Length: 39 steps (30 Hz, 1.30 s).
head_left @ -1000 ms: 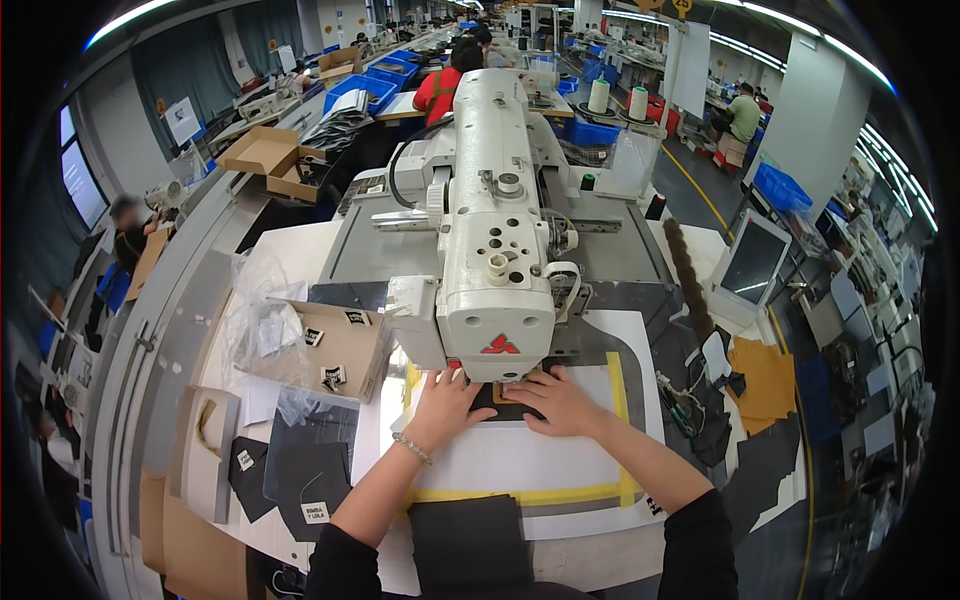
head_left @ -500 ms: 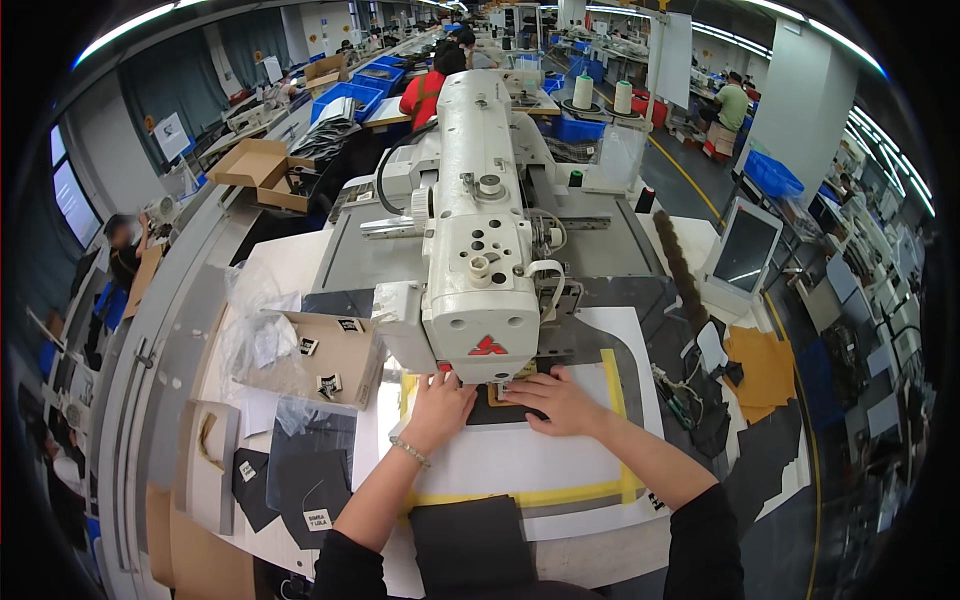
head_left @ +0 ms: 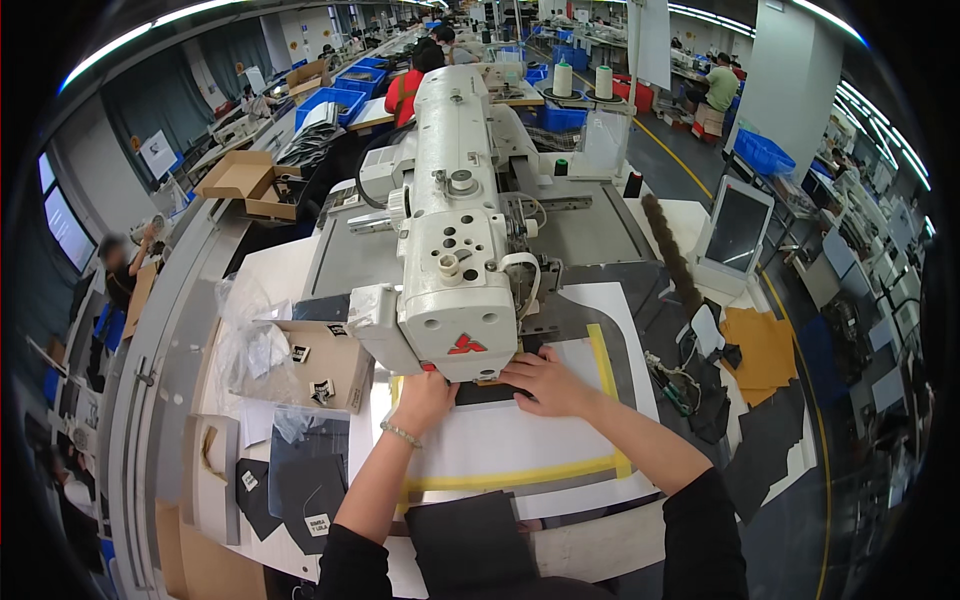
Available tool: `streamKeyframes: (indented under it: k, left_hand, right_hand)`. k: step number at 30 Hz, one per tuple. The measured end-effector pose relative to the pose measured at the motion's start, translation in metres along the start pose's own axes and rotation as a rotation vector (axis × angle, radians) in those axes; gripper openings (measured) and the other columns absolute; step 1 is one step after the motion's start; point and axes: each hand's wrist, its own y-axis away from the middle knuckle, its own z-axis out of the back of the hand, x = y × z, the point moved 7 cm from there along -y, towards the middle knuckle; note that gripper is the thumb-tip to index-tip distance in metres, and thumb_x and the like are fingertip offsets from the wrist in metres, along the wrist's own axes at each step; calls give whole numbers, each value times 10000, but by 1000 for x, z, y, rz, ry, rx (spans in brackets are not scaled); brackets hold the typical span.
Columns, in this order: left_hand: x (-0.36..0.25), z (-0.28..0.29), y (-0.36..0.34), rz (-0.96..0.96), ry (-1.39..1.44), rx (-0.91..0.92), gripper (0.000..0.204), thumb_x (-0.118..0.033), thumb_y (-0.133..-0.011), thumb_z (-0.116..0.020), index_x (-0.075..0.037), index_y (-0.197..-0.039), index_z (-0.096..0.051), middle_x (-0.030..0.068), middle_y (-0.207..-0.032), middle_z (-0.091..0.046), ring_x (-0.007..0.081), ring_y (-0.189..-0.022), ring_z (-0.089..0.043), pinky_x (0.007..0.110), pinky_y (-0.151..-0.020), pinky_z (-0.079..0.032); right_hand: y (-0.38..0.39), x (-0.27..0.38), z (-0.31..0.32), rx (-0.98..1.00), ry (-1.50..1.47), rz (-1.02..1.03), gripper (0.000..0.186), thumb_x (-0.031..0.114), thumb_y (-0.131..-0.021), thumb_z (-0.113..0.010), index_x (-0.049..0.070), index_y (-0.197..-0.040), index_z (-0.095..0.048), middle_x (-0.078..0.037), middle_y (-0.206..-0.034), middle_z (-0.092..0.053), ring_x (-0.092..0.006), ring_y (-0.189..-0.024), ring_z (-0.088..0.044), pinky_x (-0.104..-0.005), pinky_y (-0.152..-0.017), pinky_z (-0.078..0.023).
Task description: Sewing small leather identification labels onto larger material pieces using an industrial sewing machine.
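A black fabric piece (head_left: 484,394) lies flat under the head of a large white sewing machine (head_left: 455,300), on a white sheet (head_left: 510,440) edged with yellow tape. My left hand (head_left: 425,399) rests at the piece's left edge, its fingertips partly hidden by the machine head. From the right, my right hand (head_left: 548,385) lies over the fabric with its fingers stretched toward the needle area. Neither hand grasps anything that I can see. The machine head hides the needle and most of the label-like patch beneath it.
At left stands an open cardboard box (head_left: 352,398) with several small labels. Dark fabric pieces (head_left: 308,490) carrying labels lie nearer. Another black piece (head_left: 470,548) hangs over the front edge. Right are a screen (head_left: 738,228), mustard fabric (head_left: 760,355) and cords.
The view has shifted, so the machine appears lower and further left. Both hands are further in beneath the machine head, and the patch between them is now mostly hidden.
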Motion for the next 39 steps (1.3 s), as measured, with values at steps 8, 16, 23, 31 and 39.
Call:
streamKeyframes:
  k: [8, 16, 23, 31, 39]
  left_hand:
    - [6, -3, -2, 64, 15, 101, 250, -168, -830, -645, -63, -1057, -659, 161, -920, -668, 367, -857, -619, 459, -771, -483]
    - [10, -5, -1, 90, -4, 132, 253, -187, -840, -637, -95, -1073, -664, 157, -907, -673, 367, -849, -620, 463, -781, -478]
    - [-9, 14, 0, 24, -97, 76, 229, -207, -865, -622, -97, -1060, -672, 137, -962, -664, 326, -959, -606, 469, -861, -425]
    - [-26, 38, 37, -165, 60, 178, 339, -246, -893, -600, -147, -1217, -609, 36, -1216, -587, 208, -1171, -503, 430, -988, -331]
    - [-25, 23, 24, -293, 53, 253, 359, -282, -881, -607, -175, -1223, -603, -13, -1247, -596, 206, -1178, -491, 449, -1028, -282]
  right_hand:
    - [3, 1, 3, -31, 24, 21, 469, 243, -825, -595, 144, -1283, -565, -21, -1340, -557, -196, -1168, -509, -455, -965, -336]
    - [17, 0, 11, -123, 49, 13, 330, 230, -809, -613, 138, -1126, -634, -14, -1220, -630, -187, -1040, -546, -426, -873, -359]
    - [22, 7, 14, -34, 88, 92, 276, 215, -786, -621, 128, -1048, -626, -26, -1276, -590, -192, -987, -542, -389, -847, -367]
    - [9, 35, 2, 16, 14, 144, 310, 251, -811, -625, 112, -1086, -599, -38, -1298, -573, -214, -1022, -524, -383, -872, -367]
    - [4, 37, -5, 43, -51, 96, 345, 272, -823, -625, 107, -1119, -561, -33, -1294, -548, -233, -1082, -492, -395, -909, -355]
